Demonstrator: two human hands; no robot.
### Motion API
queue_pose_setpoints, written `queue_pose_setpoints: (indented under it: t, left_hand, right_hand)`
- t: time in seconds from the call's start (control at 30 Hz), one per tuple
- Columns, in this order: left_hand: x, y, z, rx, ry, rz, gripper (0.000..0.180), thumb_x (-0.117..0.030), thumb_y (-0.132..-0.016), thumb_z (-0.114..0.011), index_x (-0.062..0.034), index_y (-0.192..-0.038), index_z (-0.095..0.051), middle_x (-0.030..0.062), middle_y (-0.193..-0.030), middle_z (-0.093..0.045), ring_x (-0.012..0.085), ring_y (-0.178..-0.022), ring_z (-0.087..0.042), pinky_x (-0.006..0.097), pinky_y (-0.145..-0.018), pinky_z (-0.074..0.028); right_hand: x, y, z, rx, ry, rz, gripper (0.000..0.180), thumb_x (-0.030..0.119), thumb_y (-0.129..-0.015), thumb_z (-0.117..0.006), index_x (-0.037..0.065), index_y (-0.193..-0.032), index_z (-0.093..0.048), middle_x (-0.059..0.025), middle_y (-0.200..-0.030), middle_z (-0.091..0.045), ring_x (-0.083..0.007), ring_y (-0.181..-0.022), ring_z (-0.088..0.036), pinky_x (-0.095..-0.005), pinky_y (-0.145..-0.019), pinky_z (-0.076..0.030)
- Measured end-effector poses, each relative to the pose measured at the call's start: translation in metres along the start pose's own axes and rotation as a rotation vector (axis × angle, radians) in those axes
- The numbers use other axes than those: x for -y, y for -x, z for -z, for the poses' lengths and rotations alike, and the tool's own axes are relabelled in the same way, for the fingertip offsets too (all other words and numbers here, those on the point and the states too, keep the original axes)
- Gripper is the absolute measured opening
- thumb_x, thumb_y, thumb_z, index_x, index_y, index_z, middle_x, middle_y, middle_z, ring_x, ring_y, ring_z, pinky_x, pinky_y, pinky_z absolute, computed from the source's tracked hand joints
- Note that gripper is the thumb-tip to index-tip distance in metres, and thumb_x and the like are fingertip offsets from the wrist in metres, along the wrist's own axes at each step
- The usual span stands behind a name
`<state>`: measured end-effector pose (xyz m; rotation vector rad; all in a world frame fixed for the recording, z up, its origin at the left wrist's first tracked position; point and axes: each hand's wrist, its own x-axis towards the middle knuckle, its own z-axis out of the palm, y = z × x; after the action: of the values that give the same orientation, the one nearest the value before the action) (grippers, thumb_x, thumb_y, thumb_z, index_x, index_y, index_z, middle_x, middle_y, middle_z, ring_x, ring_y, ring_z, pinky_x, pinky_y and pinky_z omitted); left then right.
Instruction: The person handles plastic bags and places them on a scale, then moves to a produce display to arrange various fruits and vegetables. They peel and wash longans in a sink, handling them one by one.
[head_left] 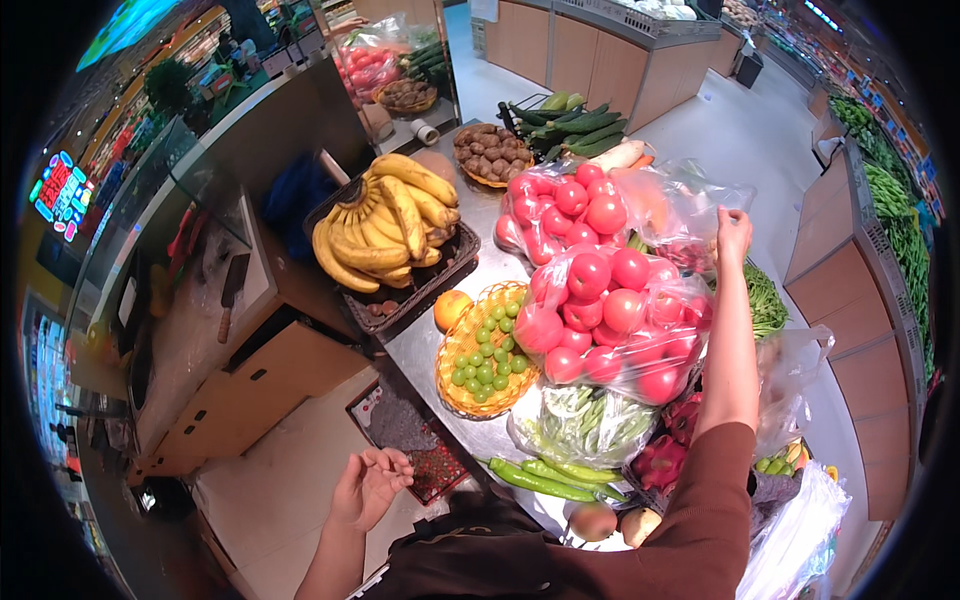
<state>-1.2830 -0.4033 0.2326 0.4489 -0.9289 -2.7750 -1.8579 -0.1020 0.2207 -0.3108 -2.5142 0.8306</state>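
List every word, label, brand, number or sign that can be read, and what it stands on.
Nothing reads clearly.
Glowing red sign with coloured lights, far left: too blurred to read.
Small lit sign, top right: too small to read.
Clear plastic bag at the right hand: no lettering discernible.

"What did you see?"
"From my remote seat, I saw the right hand (733, 235) pinching a clear plastic bag (692, 188) near the tomatoes (623, 311); the left hand (368, 488) hovered, loosely curled."
"And the bananas (403, 217)?"
"They sat in a dark basket (428, 295)."
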Motion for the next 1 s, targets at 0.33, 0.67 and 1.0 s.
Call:
queue_pose_setpoints:
  t: [0.33, 0.67, 1.0]
  left_hand:
    - [0.011, 0.012, 0.015, -0.224, -0.060, 0.004, 0.037, -0.036, -0.098, -0.038, -0.0031, -0.095, -0.053, 0.0163, -0.108, -0.057, 0.0269, -0.097, -0.059, 0.039, -0.086, -0.047]
    - [0.006, 0.008, 0.020, -0.142, -0.078, 0.007, 0.035, -0.034, -0.098, -0.038, -0.0027, -0.099, -0.052, 0.0161, -0.109, -0.057, 0.0258, -0.097, -0.059, 0.038, -0.087, -0.046]
    - [0.000, -0.033, -0.002, 0.083, -0.190, 0.112, 0.027, -0.028, -0.096, -0.046, -0.0033, -0.105, -0.051, 0.0132, -0.113, -0.055, 0.0221, -0.103, -0.055, 0.034, -0.088, -0.044]
  right_hand:
    - [0.050, -0.073, -0.078, 0.568, -1.302, -0.382, 0.018, 0.006, -0.086, -0.057, -0.001, -0.102, -0.060, -0.0092, -0.093, -0.064, -0.0165, -0.073, -0.059, -0.0299, -0.062, -0.051]
    - [0.134, -0.072, 0.022, 0.718, -1.520, 0.036, 0.011, 0.002, -0.089, -0.053, -0.002, -0.096, -0.060, -0.0056, -0.085, -0.062, -0.0137, -0.063, -0.057, -0.0256, -0.059, -0.050]
    - [0.211, -0.026, 0.195, 1.033, -1.840, 0.626, 0.021, 0.003, -0.093, -0.044, -0.002, -0.107, -0.059, -0.0108, -0.102, -0.063, -0.0268, -0.092, -0.063, -0.0414, -0.095, -0.048]
